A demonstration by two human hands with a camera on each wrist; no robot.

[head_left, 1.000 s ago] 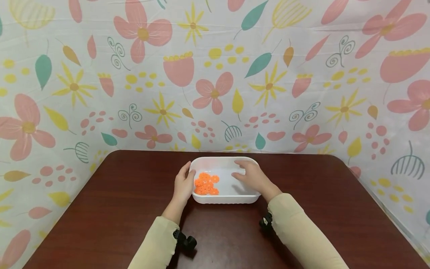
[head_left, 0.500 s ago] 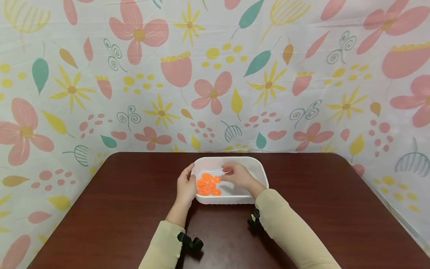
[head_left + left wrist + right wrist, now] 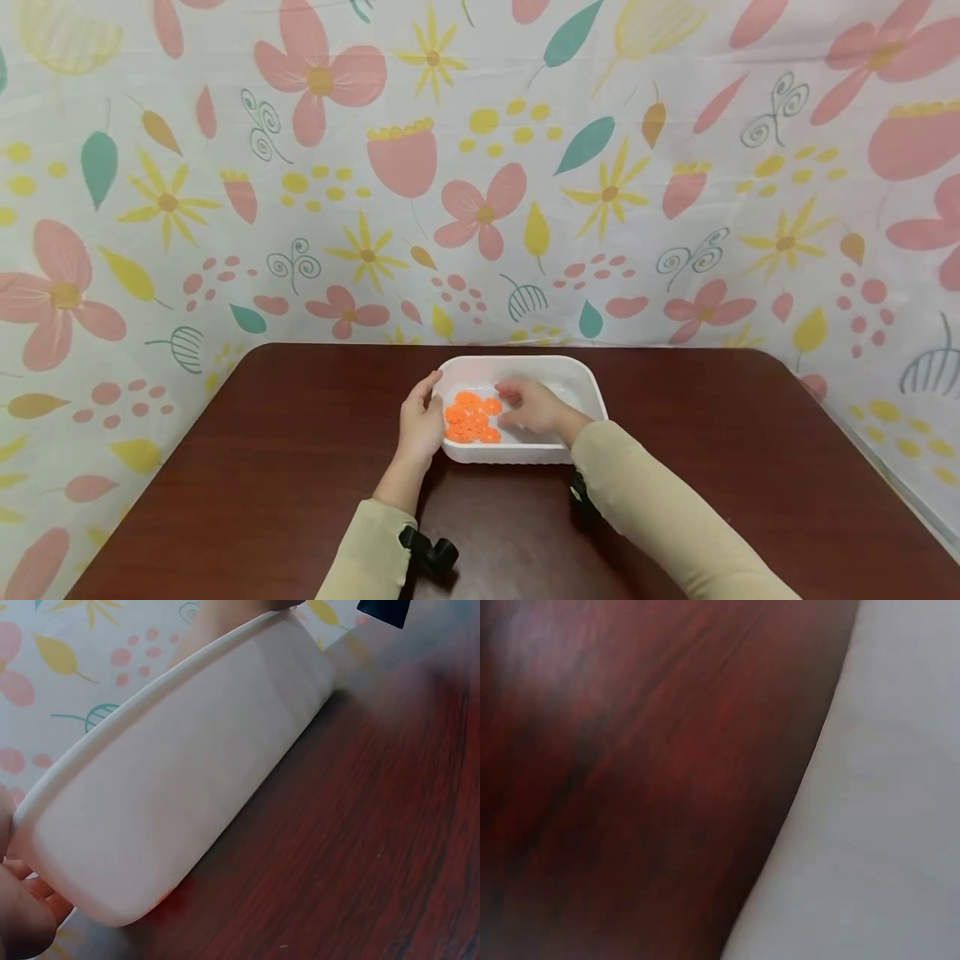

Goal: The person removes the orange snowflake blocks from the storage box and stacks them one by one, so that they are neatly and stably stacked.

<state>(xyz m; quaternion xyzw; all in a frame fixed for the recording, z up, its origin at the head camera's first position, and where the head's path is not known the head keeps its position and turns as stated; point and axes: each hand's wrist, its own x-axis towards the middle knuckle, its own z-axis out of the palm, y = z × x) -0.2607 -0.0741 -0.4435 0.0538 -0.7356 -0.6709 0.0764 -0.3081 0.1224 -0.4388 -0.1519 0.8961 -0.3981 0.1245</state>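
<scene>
A white plastic tub (image 3: 525,452) sits on the table, with a cluster of small orange notched discs (image 3: 470,419) at the left of its floor. My left hand (image 3: 422,421) grips the tub's left end, and in the left wrist view the fingers (image 3: 37,900) wrap the rim at a corner. Inside the tub my right hand (image 3: 536,407) hovers just right of the discs, its thumb and fingers apart and slightly blurred. I see nothing between them. In the right wrist view only the tub's wall (image 3: 877,787) shows; the hand is out of that view.
The dark reddish-brown table (image 3: 262,467) extends on all sides of the tub. Behind it hangs a white cloth (image 3: 480,275) printed with flowers and leaves. A black wrist camera (image 3: 429,550) sticks out from the left sleeve (image 3: 367,550).
My right hand has moved left inside the tub, from its right end to beside the orange discs. The tub has shifted slightly right in view, and my left hand stays at its left end.
</scene>
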